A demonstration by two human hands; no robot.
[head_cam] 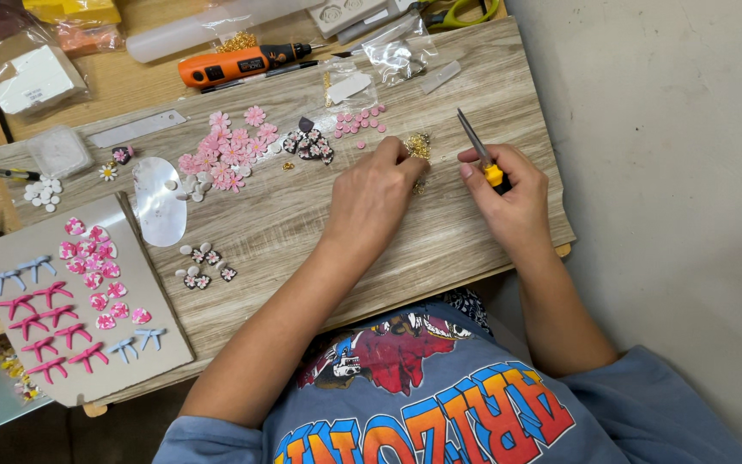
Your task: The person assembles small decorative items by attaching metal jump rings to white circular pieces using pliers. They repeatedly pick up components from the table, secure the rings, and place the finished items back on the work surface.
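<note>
Fingers, left hand point(375, 193): we find them curled together, tips pressed on the small gold findings point(418, 146) lying on the wooden surface point(319, 215); whether one piece is pinched we cannot tell.
Fingers, right hand point(513, 193): clamped around the yellow-and-black handle of slim pliers point(478, 146), metal tip pointing up and away, just beside the findings.
Handling, findings: we judge them very light, tiny, smooth and apt to slip or scatter; best taken by fingertip pinch or the plier tip.
Handling, pliers: stiff and light; hold at the padded handle.
Near left: grey card point(79, 301) bearing pink and blue bows and pink spotted hearts.
Middle: pink flower pieces point(229, 146), heaped loose; they look thin and breakable, so take them by the edges.
Far packages: clear plastic bags point(392, 51), crumpled, right of centre; white block in a clear wrapper point(32, 77), far left; yellow box point(70, 10), top edge.
Far tool: orange rotary tool point(238, 63), lying flat.
</note>
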